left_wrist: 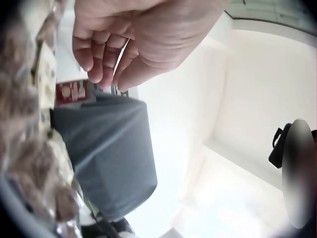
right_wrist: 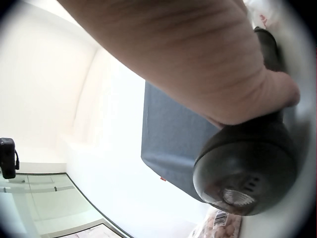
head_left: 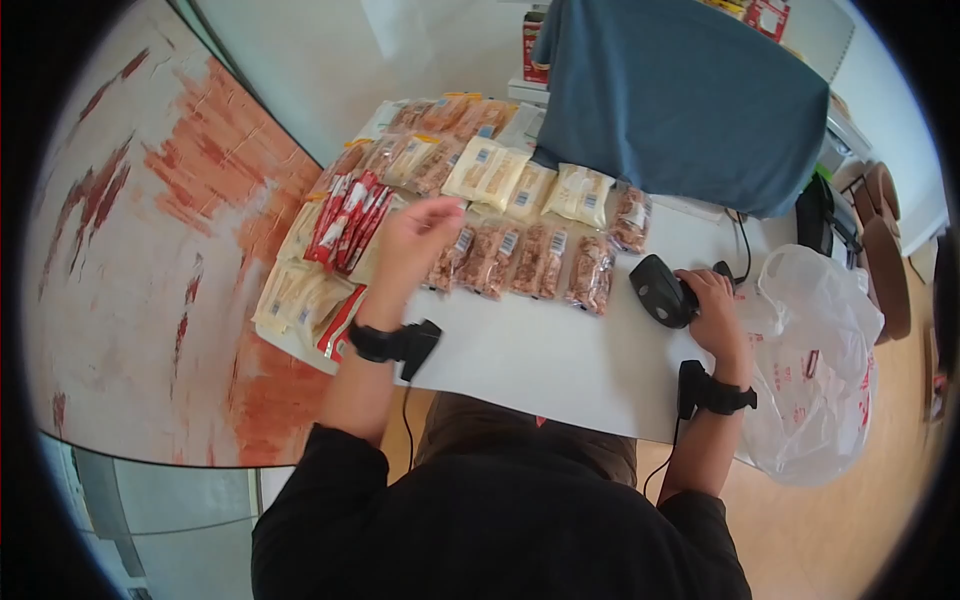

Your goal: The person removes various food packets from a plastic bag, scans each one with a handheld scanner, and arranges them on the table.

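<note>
My right hand (head_left: 714,312) grips the handle of a black barcode scanner (head_left: 660,290) at the right of the white table. In the right wrist view the scanner's rounded head (right_wrist: 245,173) shows below the hand, while most of the fingers are hidden. My left hand (head_left: 414,245) hovers over the packs at left with loosely bent fingers and nothing in them. Beneath and beside it are clear packs of pinkish-brown food (head_left: 490,258) with barcode labels, a pile of slim red packets (head_left: 350,218) and cream-coloured packs (head_left: 485,172).
A dark blue-grey cloth (head_left: 680,100) covers a boxy shape at the back. A white plastic bag (head_left: 815,370) hangs over the table's right edge. Another group of packs (head_left: 470,117) lies at the back left. A large painted panel (head_left: 170,270) stands on the left.
</note>
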A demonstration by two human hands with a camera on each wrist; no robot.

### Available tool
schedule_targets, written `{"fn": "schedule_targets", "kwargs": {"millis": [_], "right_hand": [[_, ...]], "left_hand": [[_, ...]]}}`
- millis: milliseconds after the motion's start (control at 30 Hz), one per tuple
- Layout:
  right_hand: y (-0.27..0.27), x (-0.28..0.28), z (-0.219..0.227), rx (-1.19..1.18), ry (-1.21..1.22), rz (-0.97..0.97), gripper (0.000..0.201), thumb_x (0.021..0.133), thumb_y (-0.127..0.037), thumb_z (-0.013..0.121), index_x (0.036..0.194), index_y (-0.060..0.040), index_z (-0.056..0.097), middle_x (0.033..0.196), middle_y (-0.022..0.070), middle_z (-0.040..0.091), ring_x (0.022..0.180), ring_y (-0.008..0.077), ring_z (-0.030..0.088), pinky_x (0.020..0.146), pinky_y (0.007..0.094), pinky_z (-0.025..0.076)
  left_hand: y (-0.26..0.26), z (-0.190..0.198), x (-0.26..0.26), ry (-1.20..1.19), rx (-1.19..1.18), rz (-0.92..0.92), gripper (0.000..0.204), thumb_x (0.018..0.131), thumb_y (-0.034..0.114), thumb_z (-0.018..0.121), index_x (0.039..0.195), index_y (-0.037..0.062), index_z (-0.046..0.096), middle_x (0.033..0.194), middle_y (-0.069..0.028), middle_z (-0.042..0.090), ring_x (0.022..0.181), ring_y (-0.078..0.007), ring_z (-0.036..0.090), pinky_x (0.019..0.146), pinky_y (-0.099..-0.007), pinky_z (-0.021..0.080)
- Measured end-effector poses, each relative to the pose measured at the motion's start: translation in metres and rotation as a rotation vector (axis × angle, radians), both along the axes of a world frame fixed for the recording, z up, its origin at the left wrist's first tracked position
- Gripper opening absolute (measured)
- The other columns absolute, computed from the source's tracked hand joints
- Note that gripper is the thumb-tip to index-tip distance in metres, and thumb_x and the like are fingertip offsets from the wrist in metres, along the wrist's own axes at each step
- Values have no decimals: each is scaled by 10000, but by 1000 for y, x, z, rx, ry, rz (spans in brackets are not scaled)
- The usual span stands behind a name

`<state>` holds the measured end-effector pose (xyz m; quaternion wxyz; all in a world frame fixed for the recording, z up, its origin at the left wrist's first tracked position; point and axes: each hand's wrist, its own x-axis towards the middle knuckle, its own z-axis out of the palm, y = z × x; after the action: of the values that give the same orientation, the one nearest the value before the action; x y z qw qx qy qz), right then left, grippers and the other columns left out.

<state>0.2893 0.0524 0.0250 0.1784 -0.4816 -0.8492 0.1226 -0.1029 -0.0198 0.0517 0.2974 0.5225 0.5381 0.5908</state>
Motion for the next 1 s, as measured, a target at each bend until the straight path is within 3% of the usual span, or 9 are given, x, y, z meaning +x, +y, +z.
{"fn": "schedule_targets", "kwargs": {"millis": [133, 267, 400, 500, 600, 667, 733, 833, 1000], "right_hand": [[0, 3, 2, -28, 26, 6, 539, 598, 139, 474, 1068, -85, 612, 1032, 93, 579, 1114, 301, 466, 1046, 457, 254], [1, 6, 2, -7, 52, 18, 507, 595, 109, 518, 1040, -105, 632, 994, 99, 583, 1085, 295, 482, 1033, 448, 273], [1, 5, -4, 52, 18, -21, 523, 608, 107, 535, 1077, -109, 620, 1005, 106, 581, 1063, 292, 498, 1011, 442, 299], [-16, 3, 15, 54, 234, -94, 565, 663, 134, 479, 1192, -58, 529, 1074, 145, 572, 1083, 334, 493, 913, 388, 402], [-39, 24, 47, 201, 341, -224, 507, 678, 121, 466, 1155, -31, 544, 1080, 168, 571, 1039, 365, 513, 863, 388, 431], [-43, 61, 50, 201, 249, -385, 303, 664, 98, 447, 875, 2, 643, 934, 174, 604, 893, 355, 573, 791, 394, 456], [-48, 108, 45, 217, -15, -548, 238, 660, 85, 453, 751, 0, 657, 821, 178, 622, 781, 368, 588, 721, 385, 469], [-37, 182, 22, -10, -422, -786, 139, 689, -39, 547, 753, -19, 669, 778, 186, 634, 745, 354, 609, 702, 401, 482], [-4, 253, -16, 47, -321, -884, 168, 702, -83, 587, 844, -13, 645, 871, 204, 639, 840, 360, 616, 739, 418, 492]], "left_hand": [[21, -7, 54, -123, -56, -227, 213, 830, 33, 626, 1039, -4, 633, 907, -39, 653, 789, -76, 592, 722, -198, 477], [24, -24, 65, -201, -120, -213, 257, 852, 55, 605, 1094, -31, 596, 915, -45, 648, 794, -88, 586, 714, -211, 483], [19, -30, 63, -394, -77, -515, 292, 864, 42, 561, 1141, -50, 555, 1019, -104, 619, 853, -138, 584, 778, -258, 480], [13, -27, 69, -424, -63, -658, 329, 869, 90, 562, 1163, -53, 528, 1046, -137, 603, 857, -163, 575, 797, -284, 471], [14, -32, 71, -448, -81, -695, 350, 863, 109, 578, 1167, -56, 525, 1036, -138, 603, 858, -161, 572, 796, -284, 468], [15, -33, 72, -470, -98, -666, 329, 862, 102, 577, 1149, -55, 539, 1017, -125, 608, 846, -155, 574, 792, -276, 469], [16, -33, 71, -500, -86, -633, 296, 857, 72, 570, 1128, -47, 562, 1001, -111, 618, 834, -141, 580, 778, -263, 476], [14, -27, 72, -491, -94, -582, 286, 861, 50, 555, 1128, -50, 562, 985, -108, 621, 826, -137, 577, 782, -258, 472], [14, -30, 72, -402, -91, -537, 268, 864, 37, 539, 1115, -52, 572, 971, -99, 621, 816, -131, 573, 778, -254, 470]]}}
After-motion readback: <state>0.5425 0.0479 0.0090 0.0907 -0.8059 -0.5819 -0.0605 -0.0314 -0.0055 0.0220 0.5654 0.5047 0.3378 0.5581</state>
